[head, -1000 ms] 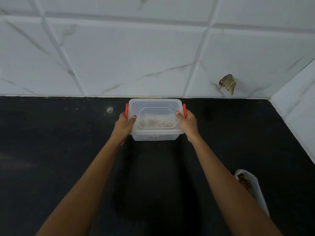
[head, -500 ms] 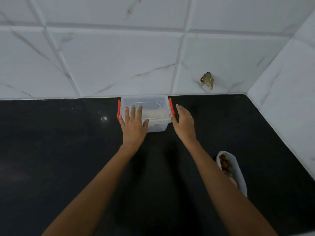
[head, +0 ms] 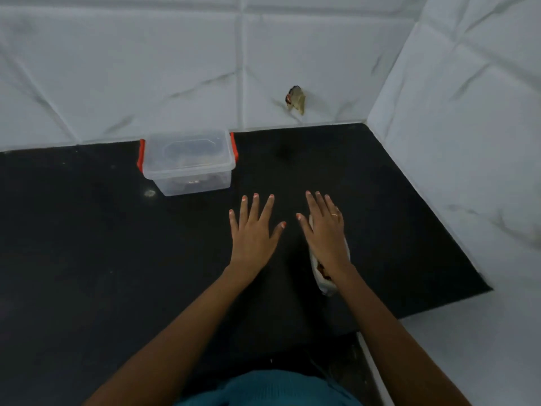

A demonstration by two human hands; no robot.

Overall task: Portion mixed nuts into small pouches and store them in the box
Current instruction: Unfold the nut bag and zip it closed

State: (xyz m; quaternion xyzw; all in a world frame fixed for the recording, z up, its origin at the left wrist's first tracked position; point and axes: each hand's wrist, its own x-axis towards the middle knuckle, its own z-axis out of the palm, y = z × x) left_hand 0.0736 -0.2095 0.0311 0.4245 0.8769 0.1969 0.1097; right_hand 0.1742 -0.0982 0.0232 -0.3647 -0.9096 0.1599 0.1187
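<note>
A clear plastic box with a lid and red side clips stands against the back wall on the black counter, with dim contents inside. My left hand hovers with fingers spread, to the right of the box and nearer to me, holding nothing. My right hand, fingers straight and a ring on one, is over a white bag of mixed nuts that lies on the counter. Most of the bag is hidden under that hand and wrist; whether the hand touches it I cannot tell.
White marble-patterned tiles form the back wall and the right wall, meeting in a corner. A small brownish object sticks to the back wall. The counter's front right edge lies near my right forearm.
Both hands have let go of the box and drawn back towards me and rightwards. The box stays by the back wall. My right hand now lies over the nut bag.
</note>
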